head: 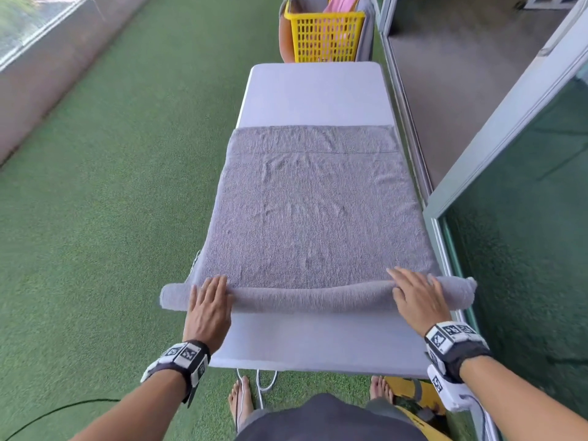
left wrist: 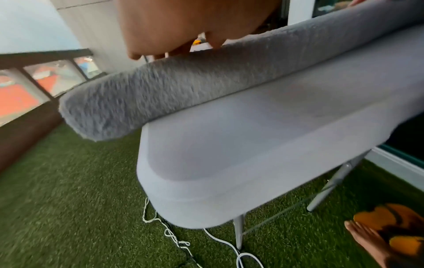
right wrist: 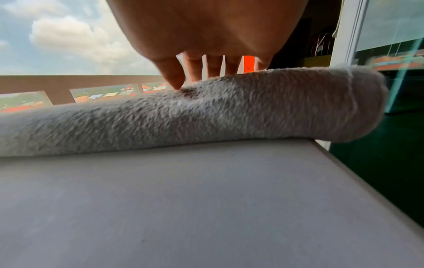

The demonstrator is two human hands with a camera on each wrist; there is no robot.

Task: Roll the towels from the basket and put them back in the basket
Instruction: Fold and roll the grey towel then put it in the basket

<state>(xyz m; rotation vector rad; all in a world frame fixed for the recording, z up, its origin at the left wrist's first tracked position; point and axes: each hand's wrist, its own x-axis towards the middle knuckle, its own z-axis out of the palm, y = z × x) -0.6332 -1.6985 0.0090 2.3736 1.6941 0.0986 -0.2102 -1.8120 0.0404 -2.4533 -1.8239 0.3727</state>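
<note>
Head view steeply down over the table (head: 313,97); wrist views low, close, sharing its near edge.

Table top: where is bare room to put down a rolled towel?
One free patch on the table lies between the grey towel far edge and the yellow basket. A narrower strip lies between the roll and the near edge. The middle is covered; both hands press the roll.

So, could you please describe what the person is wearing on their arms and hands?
Both forearms are bare, with no sleeves or gloves on the left hand or right hand. Each wrist carries a black strap with white blocks printed with black square markers; a white cable leaves the right unit.
</note>
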